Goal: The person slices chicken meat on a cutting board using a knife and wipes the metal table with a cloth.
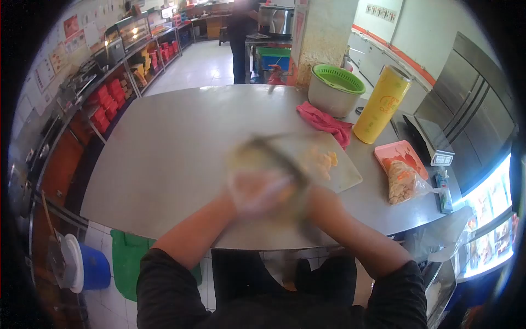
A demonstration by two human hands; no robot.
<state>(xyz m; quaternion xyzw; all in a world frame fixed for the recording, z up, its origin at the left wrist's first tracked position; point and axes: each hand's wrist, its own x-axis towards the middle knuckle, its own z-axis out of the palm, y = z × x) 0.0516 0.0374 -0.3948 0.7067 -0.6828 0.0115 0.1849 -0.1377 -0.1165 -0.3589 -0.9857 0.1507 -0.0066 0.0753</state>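
Note:
Both forearms reach over the front part of a steel table (pixel 159 159). My left hand (pixel 255 192) is smeared by motion, in or against a pale, see-through blurred thing that looks like plastic. My right hand (pixel 298 194) is beside it, also blurred, and its fingers cannot be made out. A dark curved streak crosses the blur above the hands. Just behind and to the right lies a pale cutting board (pixel 349 174), with orange-yellow pieces of food (pixel 327 160) on it.
A pink cloth (pixel 327 122), a tub with green basket (pixel 335 90), a yellow roll (pixel 382 104), a pink tray (pixel 401 156), a bag of food (pixel 402 183) and a scale (pixel 430 140) stand right. Another person (pixel 239 41) stands beyond the table.

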